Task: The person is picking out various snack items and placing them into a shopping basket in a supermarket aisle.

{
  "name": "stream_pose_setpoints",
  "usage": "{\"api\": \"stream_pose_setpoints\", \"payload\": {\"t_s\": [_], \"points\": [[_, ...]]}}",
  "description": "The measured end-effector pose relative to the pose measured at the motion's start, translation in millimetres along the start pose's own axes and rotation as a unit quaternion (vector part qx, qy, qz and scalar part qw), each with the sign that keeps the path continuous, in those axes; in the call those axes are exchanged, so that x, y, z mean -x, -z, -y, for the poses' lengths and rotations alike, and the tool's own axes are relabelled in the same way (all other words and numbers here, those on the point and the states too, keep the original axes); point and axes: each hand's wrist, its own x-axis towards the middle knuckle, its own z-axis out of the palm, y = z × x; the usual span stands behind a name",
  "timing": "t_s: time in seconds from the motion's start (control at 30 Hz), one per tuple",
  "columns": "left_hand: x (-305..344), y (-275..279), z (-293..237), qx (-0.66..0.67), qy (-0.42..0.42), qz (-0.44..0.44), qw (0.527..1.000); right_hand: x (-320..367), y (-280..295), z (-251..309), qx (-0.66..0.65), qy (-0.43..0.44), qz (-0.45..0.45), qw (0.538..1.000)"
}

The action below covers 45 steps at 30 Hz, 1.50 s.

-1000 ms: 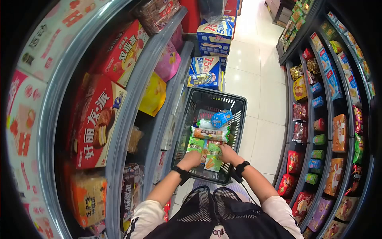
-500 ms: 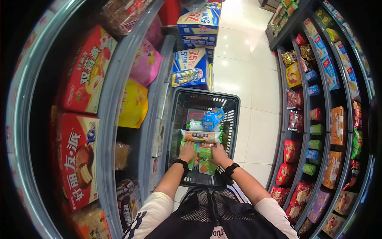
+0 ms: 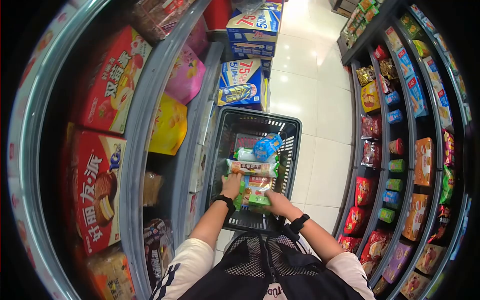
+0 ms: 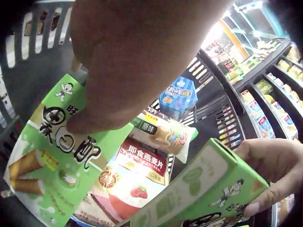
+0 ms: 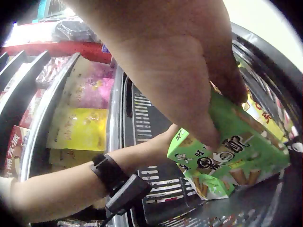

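Down in the black shopping basket (image 3: pixel 294 147), the right hand (image 3: pixel 274 202) grips a green cone-snack box (image 3: pixel 258 200), fingers curled round it, tilted above the snack packets (image 3: pixel 252 167). The left hand (image 3: pixel 231 185) rests relaxed fingers on a second green box (image 4: pixel 52 161) lying flat.

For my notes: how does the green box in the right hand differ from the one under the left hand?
The held green box is up and tilted, gripped by the right hand; the lying green box lies face up in the basket under the left hand. The held green box shows its narrow side, the lying green box its front with cones. Both share green cartoon print.
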Motion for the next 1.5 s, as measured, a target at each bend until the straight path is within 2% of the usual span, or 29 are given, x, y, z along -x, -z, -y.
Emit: {"api": "stream_pose_setpoints", "payload": {"t_s": [0.1, 0.17, 0.23, 0.3, 0.33, 0.37, 0.47, 0.5, 0.57, 0.7, 0.77, 0.83, 0.9, 0.93, 0.97, 1.0, 1.03, 1.07, 1.23, 1.3, 1.37, 1.4, 1.43, 1.5], "points": [[16.9, 11.5, -3.6, -0.033, 0.010, -0.045, 0.998, 14.8, 13.2, 10.9, 0.011, 0.008, -0.033, 0.999], [32.3, 24.6, -9.0, -0.068, 0.033, 0.022, 0.997, 24.6, 20.1, 16.4, 0.017, 0.039, -0.049, 0.998], [50.6, 27.3, -11.4, -0.090, 0.049, -0.020, 0.995, 33.7, 29.7, 23.3, 0.006, 0.042, -0.064, 0.997], [76.8, 33.2, -15.6, -0.077, 0.062, -0.073, 0.992, 46.6, 41.5, 31.9, -0.008, 0.053, -0.082, 0.995], [98.9, 41.0, -19.7, -0.036, 0.051, -0.127, 0.990, 55.7, 44.1, 33.2, -0.004, 0.054, -0.087, 0.995], [121.1, 48.2, -26.5, -0.032, 0.069, -0.138, 0.987, 63.9, 48.1, 33.6, 0.003, 0.060, -0.090, 0.994], [182.4, 64.3, -46.6, 0.200, 0.117, -0.280, 0.932, 92.1, 65.3, 45.7, -0.020, 0.094, -0.116, 0.989], [203.8, 67.2, -55.8, 0.202, 0.132, -0.296, 0.924, 103.7, 72.7, 46.4, -0.012, 0.113, -0.108, 0.988], [266.9, 58.9, -85.8, 0.288, 0.154, -0.404, 0.854, 140.8, 78.5, 40.2, -0.042, 0.156, -0.158, 0.974], [325.4, 38.0, -122.2, 0.325, 0.153, -0.473, 0.804, 177.9, 84.5, 22.4, -0.107, 0.161, -0.178, 0.965], [361.5, 22.4, -137.3, 0.316, 0.175, -0.489, 0.794, 206.0, 76.4, 5.1, -0.141, 0.174, -0.163, 0.961], [396.5, 2.1, -159.8, 0.290, 0.168, -0.487, 0.806, 209.7, 70.9, -2.6, -0.102, 0.211, -0.157, 0.959], [430.8, -6.0, -195.2, 0.308, 0.194, -0.475, 0.801, 235.4, 67.5, -4.0, -0.243, 0.186, -0.088, 0.948], [453.8, -21.7, -192.6, 0.302, 0.223, -0.478, 0.794, 249.4, 57.1, 2.6, -0.239, 0.210, -0.069, 0.946], [492.5, -35.0, -204.8, 0.289, 0.266, -0.512, 0.764, 249.9, 44.0, 20.0, -0.237, 0.223, -0.022, 0.945], [510.1, -39.2, -217.7, 0.319, 0.283, -0.478, 0.768, 258.6, 36.7, 20.1, -0.240, 0.203, -0.010, 0.949], [514.4, -44.3, -227.3, 0.349, 0.299, -0.444, 0.770, 255.2, 35.2, 14.5, -0.237, 0.214, 0.001, 0.948], [524.4, -62.1, -239.2, 0.332, 0.329, -0.445, 0.764, 248.9, 31.9, 14.7, -0.207, 0.235, 0.016, 0.949], [605.1, -138.9, -286.7, 0.291, 0.414, -0.525, 0.684, 270.1, -15.8, 72.3, -0.140, 0.316, 0.068, 0.936], [630.8, -159.5, -303.9, 0.323, 0.451, -0.503, 0.663, 260.5, -45.9, 67.0, -0.120, 0.384, 0.063, 0.913], [676.4, -197.8, -325.3, 0.308, 0.474, -0.547, 0.617, 280.6, -92.5, 88.9, -0.089, 0.447, 0.083, 0.886], [706.3, -219.6, -346.5, 0.333, 0.493, -0.549, 0.587, 336.2, -111.9, 133.4, -0.139, 0.407, 0.174, 0.886], [730.7, -241.7, -362.6, 0.359, 0.509, -0.551, 0.555, 351.0, -145.0, 140.7, -0.112, 0.429, 0.205, 0.872], [761.8, -279.4, -377.3, 0.327, 0.530, -0.582, 0.524, 379.0, -184.1, 156.6, -0.062, 0.457, 0.229, 0.857]]}}
